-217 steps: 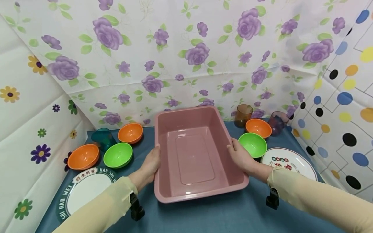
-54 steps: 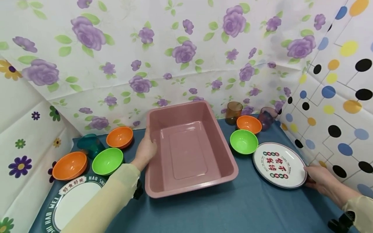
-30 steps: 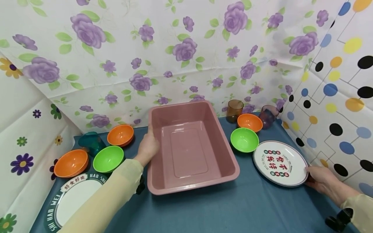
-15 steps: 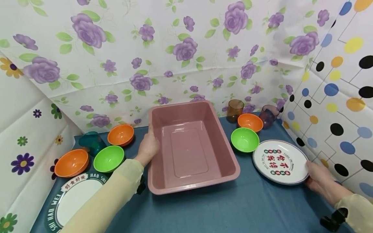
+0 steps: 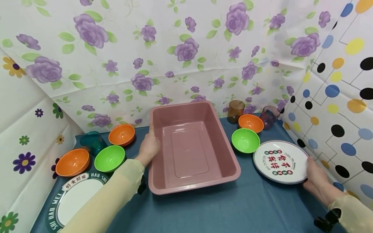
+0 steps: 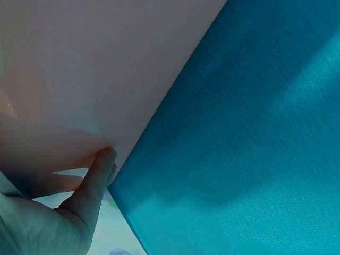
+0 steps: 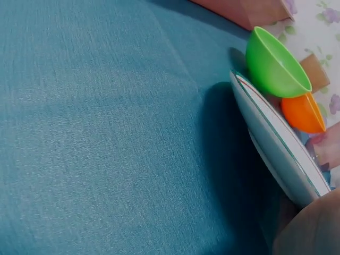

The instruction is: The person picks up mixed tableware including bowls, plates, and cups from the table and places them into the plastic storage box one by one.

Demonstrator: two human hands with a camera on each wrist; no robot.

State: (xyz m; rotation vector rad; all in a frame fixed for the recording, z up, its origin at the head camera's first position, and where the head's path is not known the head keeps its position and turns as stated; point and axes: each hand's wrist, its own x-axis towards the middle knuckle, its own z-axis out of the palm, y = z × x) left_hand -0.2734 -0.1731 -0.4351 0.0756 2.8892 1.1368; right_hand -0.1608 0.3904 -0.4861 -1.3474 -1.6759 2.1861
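Note:
In the head view a pink plastic basin [image 5: 190, 152] rests on the blue cloth, its inside bare. My left hand [image 5: 149, 147] holds the basin's left rim; the left wrist view shows a finger [image 6: 101, 172] against its outer wall. At the right, my right hand [image 5: 319, 176] grips the right edge of a white plate [image 5: 281, 161] with red printed characters. Its fingers beneath the plate are largely hidden. From the right wrist view the plate [image 7: 281, 143] is seen nearly edge-on, its pale underside showing and a dark shadow beside it.
Right of the basin are a green bowl [image 5: 245, 140], an orange bowl [image 5: 251, 123], a brown cup [image 5: 235, 111] and a purple cup [image 5: 269, 117]. On the left sit two orange bowls [image 5: 72, 162], a green bowl [image 5: 109, 158], a teal cup [image 5: 92, 142] and a green-rimmed plate [image 5: 77, 199]. Patterned cloth walls surround them.
My right hand has left the basin's right rim and now grips the white plate. In the last second it has shifted slightly up and left along the plate's edge. The left hand stays put.

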